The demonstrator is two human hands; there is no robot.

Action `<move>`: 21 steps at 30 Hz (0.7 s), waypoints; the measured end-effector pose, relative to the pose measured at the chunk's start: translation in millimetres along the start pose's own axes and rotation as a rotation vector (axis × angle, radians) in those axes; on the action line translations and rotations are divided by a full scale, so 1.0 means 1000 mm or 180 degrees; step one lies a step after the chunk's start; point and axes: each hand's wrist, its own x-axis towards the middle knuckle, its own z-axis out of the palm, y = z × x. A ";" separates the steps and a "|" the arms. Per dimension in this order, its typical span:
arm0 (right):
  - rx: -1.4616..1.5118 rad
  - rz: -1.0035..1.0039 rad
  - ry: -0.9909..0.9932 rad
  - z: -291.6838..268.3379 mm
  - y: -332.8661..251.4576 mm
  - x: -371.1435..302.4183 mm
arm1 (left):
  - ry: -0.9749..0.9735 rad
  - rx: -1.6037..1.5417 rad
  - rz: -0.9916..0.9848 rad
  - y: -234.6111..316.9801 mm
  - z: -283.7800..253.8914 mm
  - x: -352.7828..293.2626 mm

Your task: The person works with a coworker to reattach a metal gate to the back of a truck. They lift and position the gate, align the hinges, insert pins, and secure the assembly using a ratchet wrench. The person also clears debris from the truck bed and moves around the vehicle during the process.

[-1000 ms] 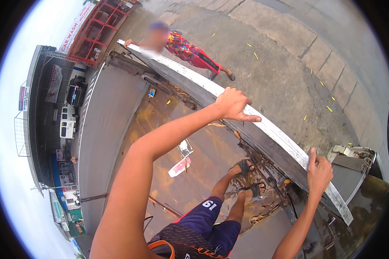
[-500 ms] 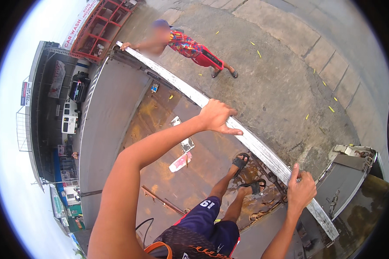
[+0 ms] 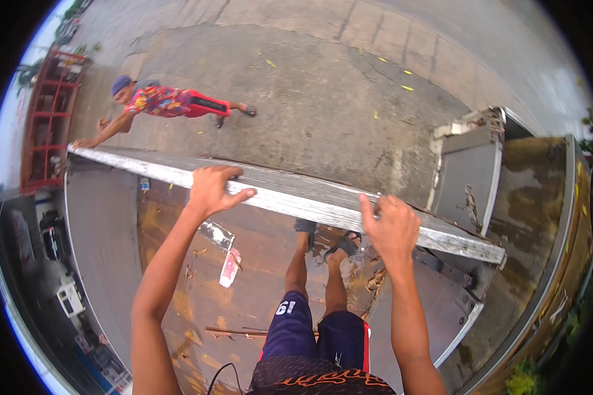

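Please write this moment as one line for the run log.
left hand: grips panel | right hand: grips panel | other person: holds far end

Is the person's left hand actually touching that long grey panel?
Touching. The head view shows the left hand lying on the long grey panel's top edge, fingers curled over it. The right hand grips the same edge further along.

Both hands (image 3: pixel 212 191) (image 3: pixel 392 227) on tailgate panel (image 3: pixel 296 191)
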 end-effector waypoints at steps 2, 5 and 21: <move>0.0024 -0.0112 -0.0007 0.002 0.012 -0.001 | -0.0149 -0.0299 -0.0113 0.006 0.009 0.004; 0.0224 -0.0073 0.0004 0.003 0.017 -0.004 | -0.0044 -0.0463 -0.0214 0.013 0.002 -0.002; 0.1742 0.0167 0.1487 -0.010 0.016 -0.020 | -0.1062 -0.0478 0.0513 0.106 -0.002 0.029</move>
